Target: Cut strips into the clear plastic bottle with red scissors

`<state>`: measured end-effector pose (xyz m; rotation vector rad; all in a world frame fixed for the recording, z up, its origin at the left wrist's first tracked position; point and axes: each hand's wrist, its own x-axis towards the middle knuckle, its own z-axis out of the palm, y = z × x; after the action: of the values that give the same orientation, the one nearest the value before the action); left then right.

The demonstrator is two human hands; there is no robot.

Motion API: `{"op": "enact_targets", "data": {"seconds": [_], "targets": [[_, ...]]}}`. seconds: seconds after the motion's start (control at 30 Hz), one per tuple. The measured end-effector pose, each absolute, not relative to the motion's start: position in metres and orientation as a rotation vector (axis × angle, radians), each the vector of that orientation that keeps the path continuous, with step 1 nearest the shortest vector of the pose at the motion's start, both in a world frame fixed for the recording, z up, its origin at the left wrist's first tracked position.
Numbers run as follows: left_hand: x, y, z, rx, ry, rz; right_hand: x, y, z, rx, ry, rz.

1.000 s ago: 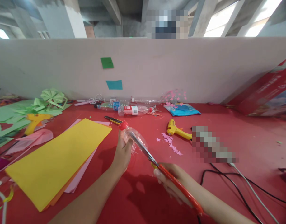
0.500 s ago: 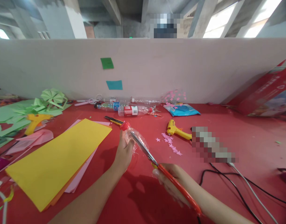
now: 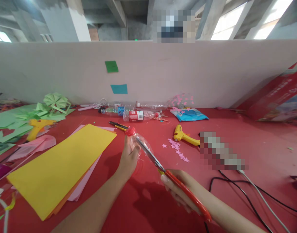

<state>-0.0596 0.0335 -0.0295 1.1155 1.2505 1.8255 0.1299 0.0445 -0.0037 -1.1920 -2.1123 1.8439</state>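
One red-capped plastic bottle (image 3: 144,144) sits gripped by left fingers (image 3: 130,157), apparently steadied against scissors (image 3: 150,155); right fingers (image 3: 178,186) grip the red handles, presumably for blade control.

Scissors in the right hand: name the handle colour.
Red handles, clearest in the head view.
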Motion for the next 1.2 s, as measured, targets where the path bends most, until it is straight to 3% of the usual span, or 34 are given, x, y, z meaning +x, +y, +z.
{"op": "enact_targets", "data": {"seconds": [0.53, 0.83, 1.0, 1.2], "targets": [[-0.058, 0.034, -0.029, 1.135, 1.227, 1.836, 0.121, 0.043, 0.002, -1.455, -2.152, 1.735], [-0.068, 0.04, -0.032, 0.819, 1.217, 1.887, 0.127, 0.041, -0.003, -1.231, -2.111, 1.905], [-0.078, 0.039, -0.02, 0.524, 0.91, 1.954, 0.127, 0.048, -0.006, -1.218, -2.161, 1.676], [-0.076, 0.036, -0.018, 0.359, 0.768, 1.895, 0.125, 0.065, -0.017, -1.311, -2.348, 1.096]]}}
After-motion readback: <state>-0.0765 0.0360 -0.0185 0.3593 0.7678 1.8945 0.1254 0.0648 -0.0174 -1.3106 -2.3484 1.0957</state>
